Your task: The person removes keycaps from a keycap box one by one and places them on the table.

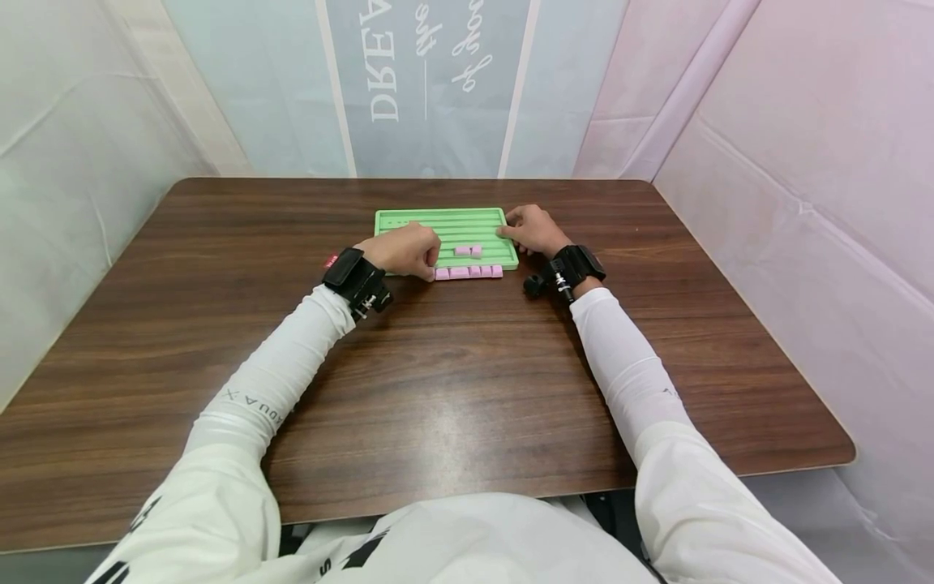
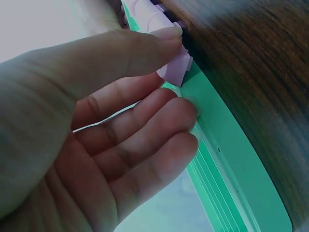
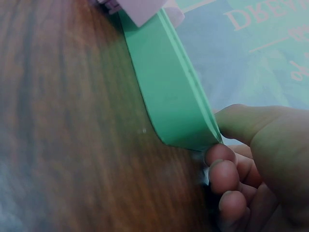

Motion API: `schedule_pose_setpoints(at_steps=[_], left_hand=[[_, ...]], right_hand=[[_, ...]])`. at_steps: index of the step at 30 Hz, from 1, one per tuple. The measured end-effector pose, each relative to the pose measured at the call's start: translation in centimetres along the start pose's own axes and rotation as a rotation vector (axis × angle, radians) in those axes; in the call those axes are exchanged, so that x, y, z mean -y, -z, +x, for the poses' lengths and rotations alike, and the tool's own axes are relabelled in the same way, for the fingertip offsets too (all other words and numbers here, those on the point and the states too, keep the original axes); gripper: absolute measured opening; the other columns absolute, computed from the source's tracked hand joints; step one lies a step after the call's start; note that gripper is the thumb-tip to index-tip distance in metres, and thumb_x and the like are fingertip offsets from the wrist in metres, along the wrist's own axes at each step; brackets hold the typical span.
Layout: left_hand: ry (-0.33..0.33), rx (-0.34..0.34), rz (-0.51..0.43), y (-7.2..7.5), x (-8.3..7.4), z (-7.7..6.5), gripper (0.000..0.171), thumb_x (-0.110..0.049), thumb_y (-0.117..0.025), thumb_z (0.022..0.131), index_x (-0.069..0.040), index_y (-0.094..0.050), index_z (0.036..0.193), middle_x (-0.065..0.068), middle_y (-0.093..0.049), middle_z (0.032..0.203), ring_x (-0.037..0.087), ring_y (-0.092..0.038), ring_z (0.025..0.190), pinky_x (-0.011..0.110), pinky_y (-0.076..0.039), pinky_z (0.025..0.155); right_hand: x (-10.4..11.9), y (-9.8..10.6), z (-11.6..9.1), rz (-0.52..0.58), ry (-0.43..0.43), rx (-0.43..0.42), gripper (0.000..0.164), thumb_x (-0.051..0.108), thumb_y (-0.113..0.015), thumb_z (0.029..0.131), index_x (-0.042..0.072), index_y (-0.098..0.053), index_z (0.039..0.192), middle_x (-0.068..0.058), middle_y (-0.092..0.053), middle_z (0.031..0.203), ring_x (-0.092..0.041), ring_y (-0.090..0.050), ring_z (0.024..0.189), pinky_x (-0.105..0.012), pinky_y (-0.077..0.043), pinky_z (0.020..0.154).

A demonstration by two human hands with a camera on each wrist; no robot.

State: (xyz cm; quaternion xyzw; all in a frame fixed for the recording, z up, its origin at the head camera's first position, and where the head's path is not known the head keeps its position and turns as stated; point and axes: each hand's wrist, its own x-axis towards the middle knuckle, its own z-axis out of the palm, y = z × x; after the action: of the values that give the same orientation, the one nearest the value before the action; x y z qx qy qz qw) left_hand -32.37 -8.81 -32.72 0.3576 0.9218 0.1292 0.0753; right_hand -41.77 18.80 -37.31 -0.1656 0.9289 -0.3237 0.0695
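Observation:
A green ridged tray (image 1: 467,229) lies on the table toward its far side. Pink keycaps (image 1: 460,273) stand in a row along the tray's near edge, and two more pink keycaps (image 1: 468,251) sit inside it. My left hand (image 1: 403,249) is at the left end of that row. In the left wrist view, its thumb and index finger pinch the end keycap (image 2: 176,70), while the other fingers curl loosely over the tray rim. At the tray's right side, my right hand (image 1: 536,229) grips the edge, thumb on the rim and fingers bent below it.
The brown wooden table (image 1: 452,381) stretches in front of the tray and to both sides. A printed cloth (image 1: 430,97) hangs behind the table, and white sheeting (image 1: 817,162) stands along the right. Black camera bands (image 1: 357,280) are strapped on both wrists.

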Motion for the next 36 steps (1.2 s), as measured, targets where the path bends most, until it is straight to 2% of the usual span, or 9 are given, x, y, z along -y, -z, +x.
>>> schedule_pose_setpoints(at_steps=[7,15,27,36], left_hand=[[0.005,0.000,-0.001,0.04,-0.18,-0.12,0.015,-0.012,-0.070,0.086,-0.009,-0.064,0.073,0.001,-0.054,0.065,0.014,-0.044,0.059,0.029,-0.037,0.062],[0.024,-0.001,0.016,0.01,-0.33,-0.11,0.010,-0.013,-0.071,0.085,-0.009,-0.066,0.077,0.003,-0.062,0.073,0.015,-0.050,0.064,0.029,-0.039,0.063],[0.034,0.003,0.018,-0.21,-0.23,0.07,0.012,-0.014,-0.072,0.085,-0.009,-0.066,0.077,0.003,-0.061,0.074,0.015,-0.049,0.064,0.028,-0.039,0.063],[0.031,0.006,0.021,-0.22,-0.23,0.10,0.012,-0.017,-0.069,0.088,-0.010,-0.067,0.079,0.003,-0.063,0.075,0.015,-0.049,0.065,0.028,-0.039,0.064]], right_hand=[[0.01,0.02,0.02,-0.005,-0.001,-0.004,0.053,0.036,-0.060,0.094,0.005,-0.051,0.136,-0.005,-0.059,0.075,-0.017,-0.055,0.058,-0.029,-0.047,0.051],[0.04,0.07,0.05,0.000,-0.006,0.002,0.053,0.036,-0.060,0.094,0.004,-0.051,0.137,-0.004,-0.058,0.073,-0.017,-0.054,0.056,-0.030,-0.047,0.051],[-0.17,0.01,-0.07,0.005,0.022,0.000,0.052,0.034,-0.060,0.094,0.003,-0.051,0.136,-0.005,-0.058,0.072,-0.016,-0.054,0.055,-0.030,-0.047,0.051],[-0.03,-0.04,-0.24,-0.001,0.009,-0.003,0.053,0.035,-0.060,0.095,0.003,-0.050,0.137,-0.005,-0.058,0.073,-0.017,-0.055,0.057,-0.029,-0.047,0.052]])
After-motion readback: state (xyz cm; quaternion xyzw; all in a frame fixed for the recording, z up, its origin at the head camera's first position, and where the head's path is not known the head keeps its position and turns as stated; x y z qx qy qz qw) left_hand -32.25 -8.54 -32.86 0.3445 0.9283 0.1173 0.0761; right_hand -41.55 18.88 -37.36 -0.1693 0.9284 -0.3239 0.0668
